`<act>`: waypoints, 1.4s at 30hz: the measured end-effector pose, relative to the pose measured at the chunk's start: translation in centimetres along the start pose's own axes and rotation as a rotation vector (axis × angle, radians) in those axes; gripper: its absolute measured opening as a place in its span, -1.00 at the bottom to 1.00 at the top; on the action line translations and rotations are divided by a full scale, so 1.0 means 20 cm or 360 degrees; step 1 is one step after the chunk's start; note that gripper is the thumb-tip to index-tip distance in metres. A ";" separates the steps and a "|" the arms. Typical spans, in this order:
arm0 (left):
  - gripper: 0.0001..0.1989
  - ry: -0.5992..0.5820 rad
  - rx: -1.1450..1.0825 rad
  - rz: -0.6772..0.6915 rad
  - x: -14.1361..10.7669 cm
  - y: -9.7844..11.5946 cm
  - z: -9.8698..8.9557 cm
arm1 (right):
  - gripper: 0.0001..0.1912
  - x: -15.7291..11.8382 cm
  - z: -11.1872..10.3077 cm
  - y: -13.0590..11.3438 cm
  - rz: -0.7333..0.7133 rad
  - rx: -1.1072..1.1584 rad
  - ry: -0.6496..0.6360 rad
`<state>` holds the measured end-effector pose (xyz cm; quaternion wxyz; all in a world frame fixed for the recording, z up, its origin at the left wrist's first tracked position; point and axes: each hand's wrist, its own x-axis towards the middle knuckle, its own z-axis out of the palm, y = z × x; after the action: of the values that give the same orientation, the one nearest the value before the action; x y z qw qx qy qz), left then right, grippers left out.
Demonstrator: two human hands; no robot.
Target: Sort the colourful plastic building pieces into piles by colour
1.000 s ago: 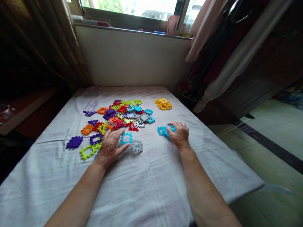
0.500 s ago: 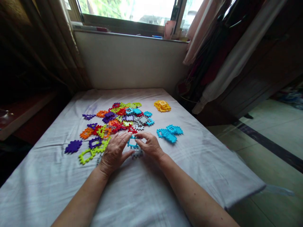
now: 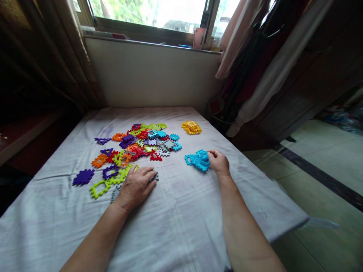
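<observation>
My right hand is at the right edge of a small pile of blue interlocking tiles, its thumb and fingers closed on a blue tile there; the fingers partly hide that tile. My left hand lies palm down on the cloth with its fingers stretched out. Under its fingertips a grey tile peeks out, mostly covered. Another grey tile shows beside the left wrist, and lime green tiles lie just left of that hand.
A mixed heap of tiles in red, orange, purple, grey and other colours spreads over the table's left middle. A yellow pile sits farther back at the right. The white cloth covers the table, and a wall stands behind it.
My right hand has moved right, from beside my left hand to the blue pile, with the blue tile it held. My left hand has flattened onto the cloth over the grey tile.
</observation>
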<state>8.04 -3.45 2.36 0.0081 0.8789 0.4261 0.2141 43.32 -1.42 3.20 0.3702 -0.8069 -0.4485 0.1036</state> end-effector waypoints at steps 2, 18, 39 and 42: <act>-0.70 0.0053 0.0039 -0.0064 -0.01 -0.06 -0.02 | -0.61 -0.02 0.01 -0.03 -0.0087 -0.0188 0.0110; -0.61 0.0686 -0.0019 -0.0738 -0.11 -0.32 -0.11 | -0.65 -0.30 0.51 -0.66 -0.1071 -0.0602 -0.0617; -0.59 0.0745 -0.0285 -0.1039 -0.11 -0.35 -0.09 | -0.59 -0.05 0.28 -0.55 -0.0382 -0.0676 -0.0528; -0.57 0.0721 -0.0263 -0.1059 -0.11 -0.35 -0.09 | -0.63 0.01 0.25 -0.52 -0.0309 -0.0317 -0.0553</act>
<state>0.94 -0.99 1.89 0.0533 0.6201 0.6596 0.4214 34.19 4.53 6.79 0.2139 -0.7626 -0.5891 0.1602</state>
